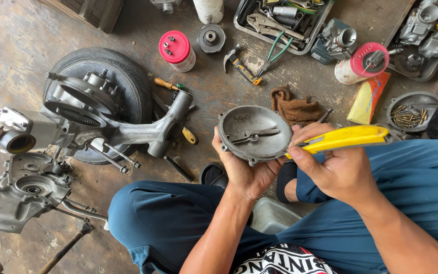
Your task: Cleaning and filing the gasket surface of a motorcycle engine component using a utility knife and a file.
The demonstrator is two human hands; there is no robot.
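- Head view looks straight down on a stained concrete floor [21, 45], on which the work is laid out around a seated person, so that each piece lies within arm's reach.
- A grey scooter engine with swing arm and black tyre [102, 101] is laid flat on its side at the left, where it is steady and its open face is turned upward.
- A separate grey cast casing half [19, 195] is set just below it, apart from the engine, at the lower left.
- Two metal trays of parts and pliers [280, 20] [424, 35] are kept at the top, well apart from the hands; loose pieces are held together by them.
- A shallow round dish of brass-coloured screws [411, 111] is placed at the right, so small fasteners are contained.
- A brown cloth rag [295, 107] lies just beyond the held cover.
- A round grey metal cover with lugs on its rim [253, 133] is held above the lap, between the knees, hollow side up and tilted toward the camera, so that its rim is exposed.
- The left hand [244, 170] is cupped under the cover, fingers closed around its lower edge, thumb on the left rim.
- The right hand [338, 170] is closed around a yellow utility knife [348, 138], whose tip is brought to the cover's right rim; contact cannot be told.
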